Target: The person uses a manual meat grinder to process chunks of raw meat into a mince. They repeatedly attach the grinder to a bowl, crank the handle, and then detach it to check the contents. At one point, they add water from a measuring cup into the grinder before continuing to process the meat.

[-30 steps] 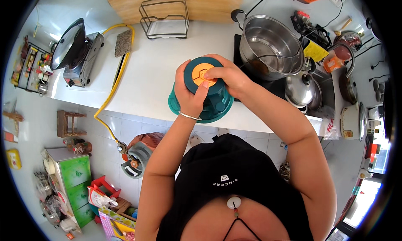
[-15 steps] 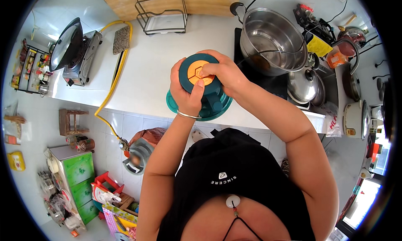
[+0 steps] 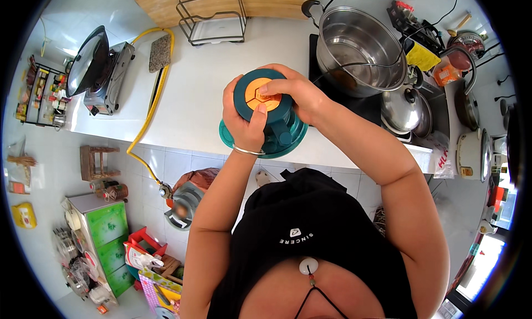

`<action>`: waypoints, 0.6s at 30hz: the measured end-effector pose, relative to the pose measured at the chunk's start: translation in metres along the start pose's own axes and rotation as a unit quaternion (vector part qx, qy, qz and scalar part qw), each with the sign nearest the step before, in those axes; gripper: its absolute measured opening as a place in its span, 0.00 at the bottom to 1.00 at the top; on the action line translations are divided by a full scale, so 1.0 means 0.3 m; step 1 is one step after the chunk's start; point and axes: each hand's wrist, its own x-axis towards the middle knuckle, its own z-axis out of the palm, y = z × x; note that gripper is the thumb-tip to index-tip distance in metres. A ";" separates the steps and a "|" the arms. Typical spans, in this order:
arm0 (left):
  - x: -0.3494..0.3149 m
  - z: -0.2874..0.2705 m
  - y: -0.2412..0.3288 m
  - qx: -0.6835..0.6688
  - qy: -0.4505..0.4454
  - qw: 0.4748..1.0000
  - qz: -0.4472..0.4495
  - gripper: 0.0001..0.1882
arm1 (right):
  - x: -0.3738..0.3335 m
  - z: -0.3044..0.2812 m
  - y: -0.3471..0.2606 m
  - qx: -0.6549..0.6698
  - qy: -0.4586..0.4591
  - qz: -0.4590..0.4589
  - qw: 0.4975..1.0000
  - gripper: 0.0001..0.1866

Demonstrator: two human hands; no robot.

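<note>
Both hands are around a dark teal, round-topped device with an orange disc marked by a hexagon pattern. A stubby teal part sticks out from its near side; its exact kind I cannot tell. My left hand wraps its left side, with the thumb on the near edge of the orange disc. From the right, my right hand grips the far and right side, its thumb pressed on the orange disc. Beneath it a green-teal basin-like piece shows at the counter's front edge; how the two join is hidden.
On the white counter a wire rack stands at the back. A large steel pot sits on the dark cooktop at right, near a lidded pan. At left are a portable stove and yellow hose. A gas cylinder stands below.
My hands and the teal device have shifted very slightly left and away from me. The grip stays much the same, with the right thumb still on the orange disc.
</note>
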 end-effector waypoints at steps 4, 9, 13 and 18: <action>0.003 0.003 0.006 -0.009 -0.002 1.000 -0.002 0.30 | 0.011 0.002 0.025 -0.041 0.014 -0.046 0.998 0.27; -0.002 0.000 -0.004 0.007 0.003 1.000 0.008 0.30 | 0.008 0.013 0.028 -0.033 0.031 -0.053 0.998 0.26; -0.001 -0.002 0.001 0.007 -0.003 1.000 0.003 0.30 | 0.006 0.014 0.029 -0.031 0.031 -0.059 0.997 0.25; -0.002 -0.002 -0.006 0.004 0.001 1.000 0.009 0.30 | 0.001 0.019 0.024 -0.037 0.034 -0.059 0.997 0.25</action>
